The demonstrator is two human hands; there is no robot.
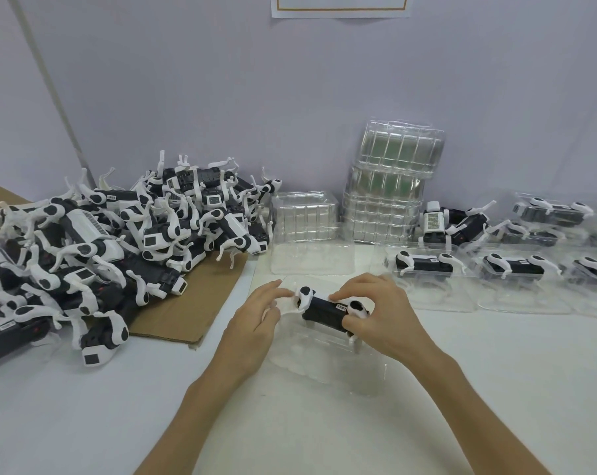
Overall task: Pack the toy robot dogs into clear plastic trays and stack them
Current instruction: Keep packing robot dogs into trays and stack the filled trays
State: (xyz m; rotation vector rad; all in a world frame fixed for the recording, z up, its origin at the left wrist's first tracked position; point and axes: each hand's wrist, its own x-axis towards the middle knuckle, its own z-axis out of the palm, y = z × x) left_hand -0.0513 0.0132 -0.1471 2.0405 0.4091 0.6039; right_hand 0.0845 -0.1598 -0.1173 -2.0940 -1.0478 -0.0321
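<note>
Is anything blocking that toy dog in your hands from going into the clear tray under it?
Nothing visible does. The right hand grips the rear of the toy dog, the left hand is at its front, and it sits directly over the clear tray, which shows nothing else inside.

I see the left hand and right hand bare, forearms uncovered down to the near edge; the nails seem short, though blurred.
</note>
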